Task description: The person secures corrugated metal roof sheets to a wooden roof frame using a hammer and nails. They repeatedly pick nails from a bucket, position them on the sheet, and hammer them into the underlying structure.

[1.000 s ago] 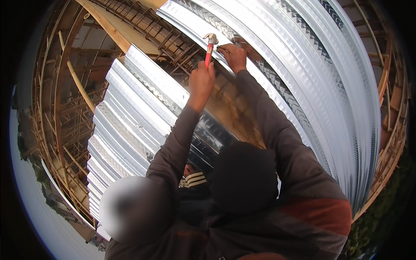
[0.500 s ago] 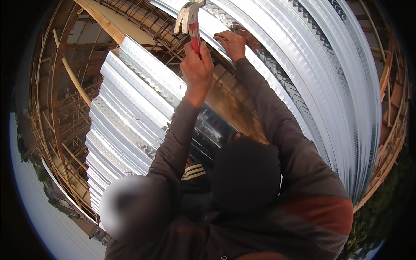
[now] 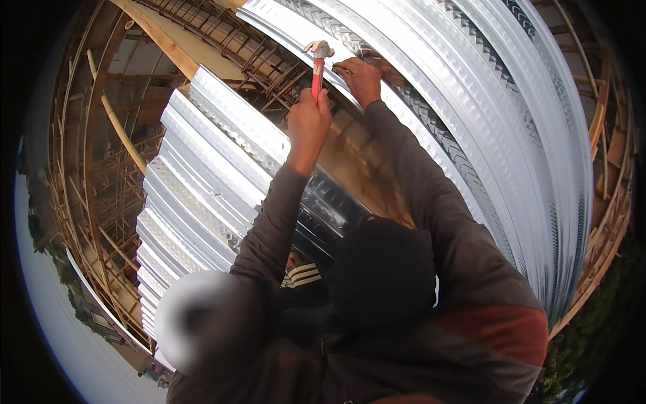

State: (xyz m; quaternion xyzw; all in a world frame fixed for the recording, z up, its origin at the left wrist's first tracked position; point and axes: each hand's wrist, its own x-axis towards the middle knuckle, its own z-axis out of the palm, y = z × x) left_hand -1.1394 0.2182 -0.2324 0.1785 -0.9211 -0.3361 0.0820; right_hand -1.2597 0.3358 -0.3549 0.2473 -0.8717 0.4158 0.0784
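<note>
My left hand (image 3: 308, 128) is wrapped round the red handle of a claw hammer (image 3: 317, 71). The hammer's metal head is close beside the fingertips of my right hand (image 3: 362, 79). Those fingers are pinched together at the edge of a shiny ribbed metal sheet (image 3: 431, 74). Whatever they pinch is too small to make out. A second corrugated metal sheet (image 3: 202, 168) lies to the left, below my left forearm. Between the two sheets a gap shows a brown board (image 3: 350, 151).
Tied steel rebar (image 3: 252, 57) and a wooden beam (image 3: 158, 37) lie at the far left. Bamboo and timber framework (image 3: 108, 168) stands beyond the left sheet. Close to me are a dark rounded shape (image 3: 383, 276) and dark striped cloth (image 3: 301, 275).
The hammer has come down from higher in the picture to beside my right fingertips. My right hand stays pinched in nearly the same place.
</note>
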